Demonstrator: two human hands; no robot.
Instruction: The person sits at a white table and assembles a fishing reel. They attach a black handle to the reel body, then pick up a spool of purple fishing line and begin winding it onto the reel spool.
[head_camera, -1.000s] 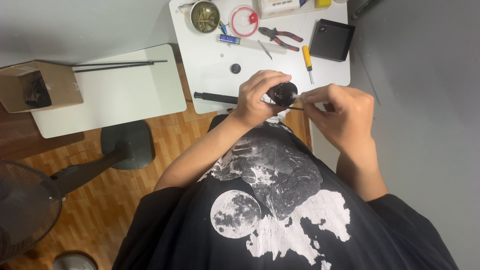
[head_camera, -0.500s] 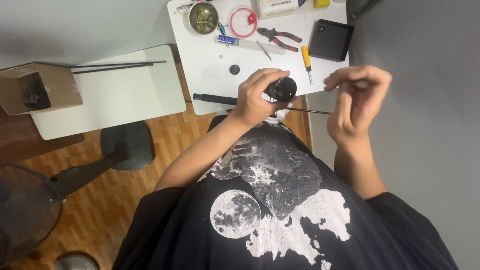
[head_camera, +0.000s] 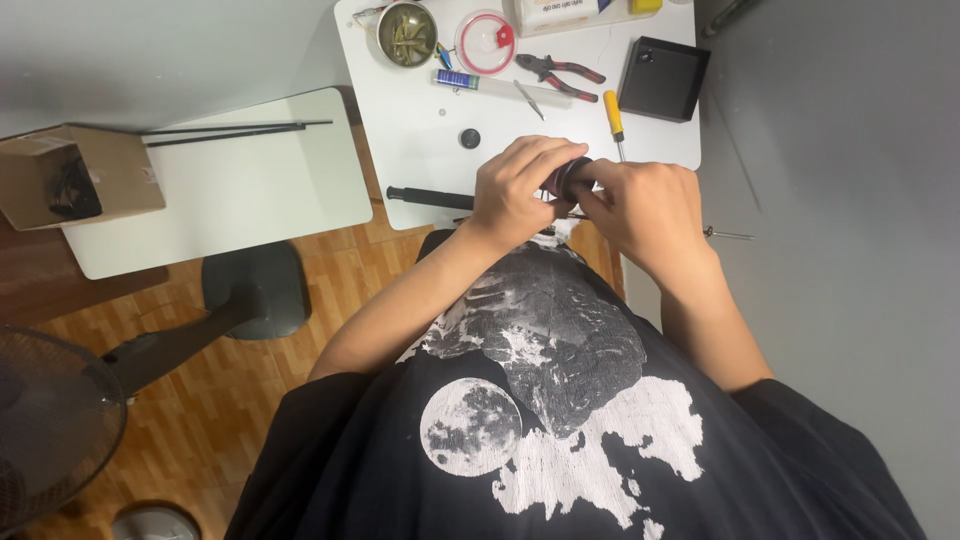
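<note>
Between the two hands, at the near edge of the white table (head_camera: 420, 150), sits a small dark round part (head_camera: 570, 177), mostly hidden. The left hand (head_camera: 520, 190) is curled over it from nine o'clock, fingers wrapped tight around its body. The right hand (head_camera: 645, 210) presses in from three o'clock, fingertips pinched together against the part's face; a thin metal rod (head_camera: 728, 235) pokes out past that hand toward three o'clock, though how it is held I cannot tell.

At nine o'clock from the grip a black cylindrical handle (head_camera: 430, 198) lies flat near the table's edge. At twelve o'clock a yellow-handled screwdriver (head_camera: 614, 118) lies just beyond the knuckles, and a small black knob (head_camera: 470, 138) rests at eleven o'clock. Farther off at twelve o'clock lie red-handled pliers (head_camera: 560, 75), a round red-rimmed container (head_camera: 485, 42) and a metal bowl of small parts (head_camera: 406, 34). A black square tray (head_camera: 663, 80) sits at one o'clock.

Well away at nine o'clock stands a lower white table (head_camera: 230, 190) with thin black rods (head_camera: 225, 130) on it and a cardboard box (head_camera: 75, 180) at its far end. A fan (head_camera: 50, 430) stands at seven o'clock on the wooden floor (head_camera: 240, 400).
</note>
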